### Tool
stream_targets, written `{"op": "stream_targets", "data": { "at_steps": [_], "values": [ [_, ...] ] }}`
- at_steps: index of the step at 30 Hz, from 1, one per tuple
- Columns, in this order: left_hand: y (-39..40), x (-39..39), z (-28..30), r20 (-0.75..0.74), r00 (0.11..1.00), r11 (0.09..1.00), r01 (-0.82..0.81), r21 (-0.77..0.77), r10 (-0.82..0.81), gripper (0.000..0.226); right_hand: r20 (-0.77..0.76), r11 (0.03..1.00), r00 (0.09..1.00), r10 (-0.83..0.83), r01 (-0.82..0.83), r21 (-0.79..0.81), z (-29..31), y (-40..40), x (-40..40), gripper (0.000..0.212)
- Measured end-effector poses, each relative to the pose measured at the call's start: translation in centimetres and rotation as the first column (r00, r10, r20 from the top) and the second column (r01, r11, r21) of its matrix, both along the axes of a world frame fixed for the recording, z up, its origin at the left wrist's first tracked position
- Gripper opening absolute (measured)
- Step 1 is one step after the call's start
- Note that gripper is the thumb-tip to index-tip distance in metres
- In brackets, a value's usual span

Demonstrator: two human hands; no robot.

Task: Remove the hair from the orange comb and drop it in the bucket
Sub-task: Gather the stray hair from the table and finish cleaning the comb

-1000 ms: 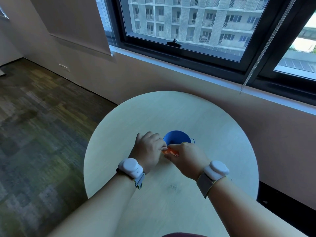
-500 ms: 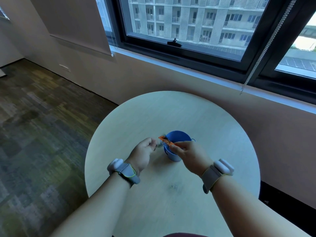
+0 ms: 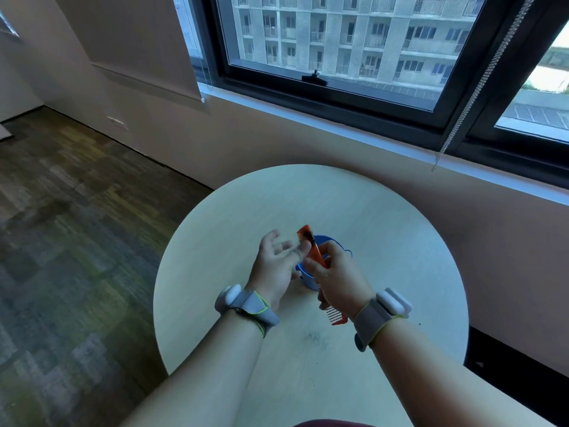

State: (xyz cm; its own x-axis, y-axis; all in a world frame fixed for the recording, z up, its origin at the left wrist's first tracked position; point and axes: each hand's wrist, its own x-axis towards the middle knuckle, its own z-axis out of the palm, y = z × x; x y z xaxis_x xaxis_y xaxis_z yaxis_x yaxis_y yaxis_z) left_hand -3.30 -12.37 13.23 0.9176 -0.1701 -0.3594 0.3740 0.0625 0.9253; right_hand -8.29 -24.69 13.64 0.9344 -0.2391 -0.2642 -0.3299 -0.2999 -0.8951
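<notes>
Round pale wooden table point(image 3: 385, 229); blue bucket point(image 3: 308, 280) near its centre, dark smudge point(image 3: 314, 337) toward near edge.

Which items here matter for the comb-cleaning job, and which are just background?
In play:
orange comb, gripped by right hand
left hand, fingers spread beside the comb
blue bucket

Background:
round table
wristbands
window
blind chain
</notes>
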Motion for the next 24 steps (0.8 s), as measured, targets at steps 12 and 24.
{"op": "stream_targets", "data": {
  "at_steps": [12, 24],
  "values": [
    [0.3, 0.3, 0.8, 0.568, 0.779, 0.724, -0.228, 0.651, -0.265, 0.028, 0.04, 1.0, 0.999, 0.011, -0.011, 0.018, -0.1, 0.0, -0.6, 0.011],
    [0.4, 1.6, 1.2, 0.324, 0.939, 0.832, -0.087, 0.547, -0.115, 0.034, 0.005, 0.977, 0.995, 0.098, -0.095, -0.193, 0.8, 0.4, -0.6, 0.018]
  ]
}}
